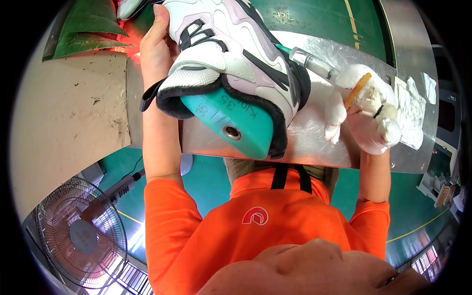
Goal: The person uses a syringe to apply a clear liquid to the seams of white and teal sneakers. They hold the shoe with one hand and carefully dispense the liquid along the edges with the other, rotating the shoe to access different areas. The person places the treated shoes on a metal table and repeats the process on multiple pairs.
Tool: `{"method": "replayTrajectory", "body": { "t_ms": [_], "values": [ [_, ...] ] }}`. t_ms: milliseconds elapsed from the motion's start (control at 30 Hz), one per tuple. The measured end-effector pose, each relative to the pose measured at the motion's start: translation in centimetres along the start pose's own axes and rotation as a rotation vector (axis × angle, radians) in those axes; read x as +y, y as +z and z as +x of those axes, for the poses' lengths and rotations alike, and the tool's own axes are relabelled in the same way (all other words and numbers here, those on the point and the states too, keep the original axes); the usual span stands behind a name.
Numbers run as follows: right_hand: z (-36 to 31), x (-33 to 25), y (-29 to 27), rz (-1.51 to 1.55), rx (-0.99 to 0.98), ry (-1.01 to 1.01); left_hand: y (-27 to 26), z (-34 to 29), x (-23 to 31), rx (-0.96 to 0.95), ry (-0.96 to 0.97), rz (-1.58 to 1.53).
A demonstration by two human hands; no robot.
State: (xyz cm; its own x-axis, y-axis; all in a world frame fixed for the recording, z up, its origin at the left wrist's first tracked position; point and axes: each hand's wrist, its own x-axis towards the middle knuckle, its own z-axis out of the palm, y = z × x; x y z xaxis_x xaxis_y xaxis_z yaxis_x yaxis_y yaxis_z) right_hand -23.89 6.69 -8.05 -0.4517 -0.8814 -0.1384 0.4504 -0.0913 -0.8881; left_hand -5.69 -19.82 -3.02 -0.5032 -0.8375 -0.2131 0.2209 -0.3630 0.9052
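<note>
A white, lilac and black sneaker (246,59) is held up in front of me, its opening toward me. Inside it sits a teal shoe last (236,118) with a metal-rimmed hole. My bare left hand (158,46) grips the shoe's far left side; the shoe hides part of its fingers. In a white glove, my right hand (368,123) is closed round a clear syringe (314,64) with a green tip. That tip is at the sole edge; whether it touches, I cannot tell. A thin tan stick (358,91) and a whitish wad with a black band (376,103) are also in this hand.
Beneath the shoe is a scratched metal worktop (319,145), with crumpled white cloths (410,113) on its right. Beyond runs a green belt (309,19). Green flaps (91,29) hang before a red-lit opening; another shoe (129,7) is near it. A fan (83,233) stands lower left.
</note>
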Motion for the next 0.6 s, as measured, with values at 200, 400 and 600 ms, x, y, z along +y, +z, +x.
{"method": "replayTrajectory", "body": {
  "t_ms": [200, 400, 600],
  "values": [
    [0.3, -3.3, 2.2, 0.242, -0.358, -0.008, 0.2, -0.3, -0.1, 0.033, 0.020, 0.017],
    [-0.1, -3.4, 1.0, 0.285, -0.346, -0.157, -1.6, 2.2, -1.1, -0.122, 0.040, -0.211],
    [-4.7, -4.4, -1.4, -0.052, 0.041, -0.337, 2.7, 3.9, 0.8, -0.124, 0.172, -0.107]
  ]
}}
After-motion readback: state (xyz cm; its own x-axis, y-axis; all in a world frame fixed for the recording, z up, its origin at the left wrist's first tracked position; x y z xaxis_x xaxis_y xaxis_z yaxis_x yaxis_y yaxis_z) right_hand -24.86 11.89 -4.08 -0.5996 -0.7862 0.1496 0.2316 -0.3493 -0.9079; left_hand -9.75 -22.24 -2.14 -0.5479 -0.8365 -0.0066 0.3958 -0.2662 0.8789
